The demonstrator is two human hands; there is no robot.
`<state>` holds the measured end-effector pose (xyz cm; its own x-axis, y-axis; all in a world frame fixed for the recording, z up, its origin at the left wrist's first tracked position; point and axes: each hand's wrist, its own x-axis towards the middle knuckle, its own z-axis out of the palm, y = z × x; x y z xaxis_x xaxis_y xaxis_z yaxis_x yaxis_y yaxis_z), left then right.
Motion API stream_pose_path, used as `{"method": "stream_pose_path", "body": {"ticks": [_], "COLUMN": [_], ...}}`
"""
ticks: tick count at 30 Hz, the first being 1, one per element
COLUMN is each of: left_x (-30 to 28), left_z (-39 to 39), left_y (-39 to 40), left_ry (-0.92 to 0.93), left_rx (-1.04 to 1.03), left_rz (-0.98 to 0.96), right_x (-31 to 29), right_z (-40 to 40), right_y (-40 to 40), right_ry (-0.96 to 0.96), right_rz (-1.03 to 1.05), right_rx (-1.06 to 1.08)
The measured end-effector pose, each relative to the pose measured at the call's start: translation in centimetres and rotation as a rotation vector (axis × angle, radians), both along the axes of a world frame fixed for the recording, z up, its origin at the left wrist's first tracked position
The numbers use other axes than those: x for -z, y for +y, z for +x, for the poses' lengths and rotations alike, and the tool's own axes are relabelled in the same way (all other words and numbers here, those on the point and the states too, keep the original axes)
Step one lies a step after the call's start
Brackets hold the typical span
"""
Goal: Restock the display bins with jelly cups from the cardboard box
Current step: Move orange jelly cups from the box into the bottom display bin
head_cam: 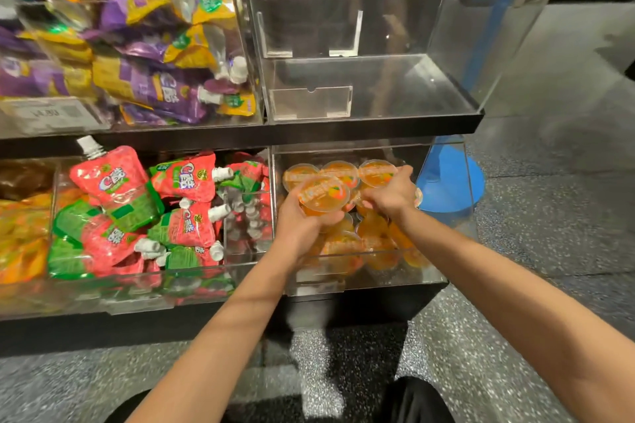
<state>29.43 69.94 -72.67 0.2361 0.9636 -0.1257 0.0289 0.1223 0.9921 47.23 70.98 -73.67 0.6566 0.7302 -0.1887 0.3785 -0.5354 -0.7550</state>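
Note:
Both my hands reach into the lower right clear acrylic bin [357,280], which holds several orange jelly cups [343,245]. My left hand [302,221] grips one orange jelly cup [323,194] from below, its printed lid facing me. My right hand [391,194] lies palm down on the cups at the back right, fingers curled over them; whether it grips one is hidden. A row of cups [340,168] stands along the bin's back. The cardboard box is out of view.
An empty clear bin [378,89] sits on the shelf above. Red and green spouted pouches [137,213] fill the bin to the left; purple and yellow pouches [144,55] fill the upper left bin. A blue round base [450,182] stands on the speckled floor at right.

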Motion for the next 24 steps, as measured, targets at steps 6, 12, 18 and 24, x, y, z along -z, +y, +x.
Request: {"method": "stream_pose_path", "body": {"ticks": [6,12,18,24], "left_x": [0.2,-0.5,-2.1,-2.1], "left_z": [0.4,1.4,3.0,4.1], "left_y": [0.1,-0.6,-2.0,-3.5], "left_ry": [0.033,0.0,0.103,0.139], "left_rx": [0.037,0.076,0.246,0.369], "left_rz": [0.036,0.082,0.155,0.194], "right_x": [0.3,-1.6,-8.0,-9.4], "right_z": [0.3,1.6,1.9,3.0], "right_y": [-0.5,-3.1,-9.4,-9.9], "right_ry": [-0.206,-0.299,-0.042,-0.271], "right_rz": [-0.017,-0.139,0.076,-0.059], "right_rx": [-0.113,-0.218,-0.85,-0.903]}}
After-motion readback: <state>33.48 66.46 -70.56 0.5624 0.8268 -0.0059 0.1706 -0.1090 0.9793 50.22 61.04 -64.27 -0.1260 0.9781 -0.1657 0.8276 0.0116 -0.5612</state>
